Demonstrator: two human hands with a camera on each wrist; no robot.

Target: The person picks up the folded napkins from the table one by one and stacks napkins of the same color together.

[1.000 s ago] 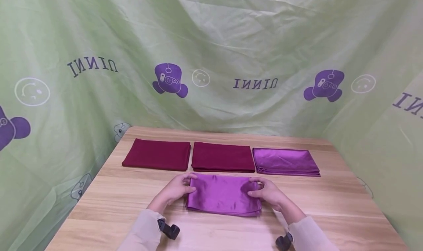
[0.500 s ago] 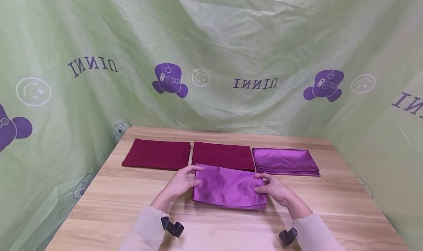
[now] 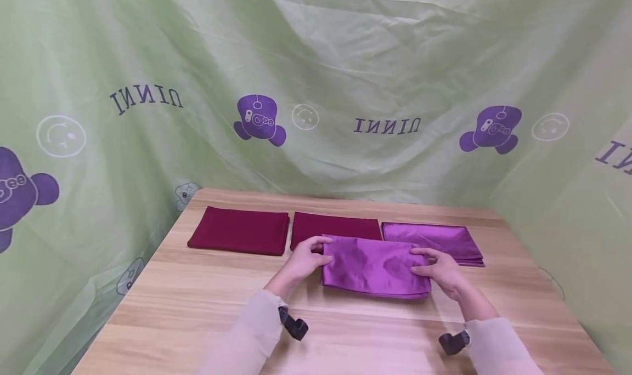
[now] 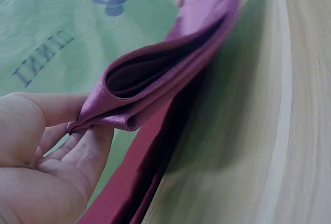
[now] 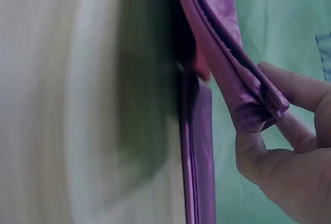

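Purple cloth (image 3: 372, 268) aloft, left hand (image 3: 305, 260), right hand (image 3: 443, 271) pinching ends

Loose, pale off-white sleeves cover both arms, the left sleeve (image 3: 252, 328) and the right sleeve (image 3: 498, 345) ending at the wrist, well behind the bare fingers (image 4: 90, 154). At each cuff, behind and inward of the fingers, juts a small black device, left (image 3: 294, 324) and right (image 3: 454, 342) (stubby, bent, with a rounded block end).
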